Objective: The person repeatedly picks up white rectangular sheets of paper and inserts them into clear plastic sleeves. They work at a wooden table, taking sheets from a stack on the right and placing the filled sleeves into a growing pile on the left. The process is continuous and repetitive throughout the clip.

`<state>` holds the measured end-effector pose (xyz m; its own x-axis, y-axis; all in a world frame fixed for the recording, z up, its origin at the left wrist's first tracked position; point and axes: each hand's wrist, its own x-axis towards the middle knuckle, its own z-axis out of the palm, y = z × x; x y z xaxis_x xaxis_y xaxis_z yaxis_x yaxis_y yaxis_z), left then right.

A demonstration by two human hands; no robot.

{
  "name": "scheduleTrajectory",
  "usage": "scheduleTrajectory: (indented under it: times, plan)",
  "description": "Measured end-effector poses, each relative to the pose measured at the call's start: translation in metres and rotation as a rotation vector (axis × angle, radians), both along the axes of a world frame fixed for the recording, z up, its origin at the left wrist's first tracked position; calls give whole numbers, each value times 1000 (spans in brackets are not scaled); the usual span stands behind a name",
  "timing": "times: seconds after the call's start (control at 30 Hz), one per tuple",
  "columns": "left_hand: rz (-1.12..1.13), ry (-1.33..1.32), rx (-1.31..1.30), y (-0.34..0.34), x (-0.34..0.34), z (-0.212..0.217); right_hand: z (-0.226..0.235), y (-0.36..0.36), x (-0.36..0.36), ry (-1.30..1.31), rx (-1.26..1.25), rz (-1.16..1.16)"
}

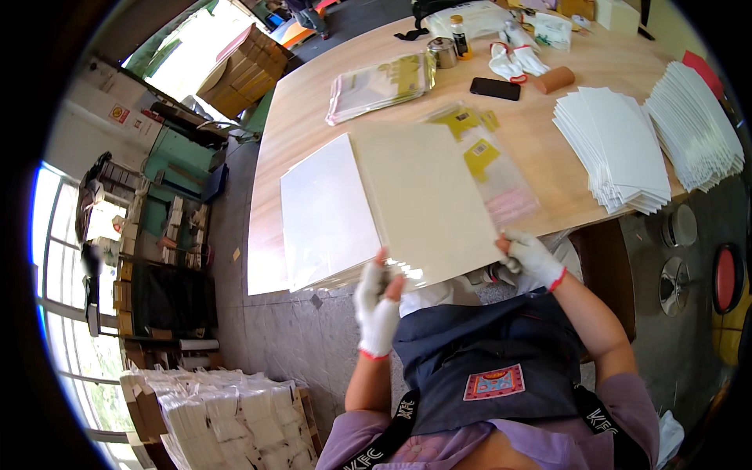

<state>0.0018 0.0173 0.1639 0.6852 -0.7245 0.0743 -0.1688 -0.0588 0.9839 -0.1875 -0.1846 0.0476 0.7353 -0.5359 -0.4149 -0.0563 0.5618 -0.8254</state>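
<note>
A cream-coloured sheet or board [423, 196], seemingly in a clear plastic sleeve with a glossy lower edge, lies tilted over the table's near edge. My right hand [534, 260], in a white fingerless glove, pinches its lower right corner. At the lower left corner is my left hand [377, 309], gloved alike, thumb and finger apart beside the shiny plastic. A stack of white sheets in clear plastic [325, 215] sits just left of the board. Partly under the board's right side lie clear bags with yellow-green print [489, 160].
Farther back on the wooden table [301, 98] are a pile of printed plastic bags [380, 86], a metal tin [442, 53], a black phone [495, 88] and white gloves [517, 61]. Fanned white card stacks [615, 149] stand right. A wrapped paper stack [227, 415] stands lower left.
</note>
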Motion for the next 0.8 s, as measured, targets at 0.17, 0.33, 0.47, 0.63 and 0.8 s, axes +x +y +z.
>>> scheduleTrajectory:
  times: [0.17,0.33,0.47,0.63,0.8]
  plan:
    - [336,-284,-178,48,82,33,65,37,122,-219,-251,221]
    - [354,-526,652,82,155,0,91,57,170,-5,-478,356]
    - [637,-480,-179,90,158,-84,67,31,131,-149,-344,288]
    - [709,-257,-296,87,73,-166,45,-40,-12,206,-1134,-259]
    - [-70,-802,87,17,-18,-179,78,-119,-138,1146,-1709,-352]
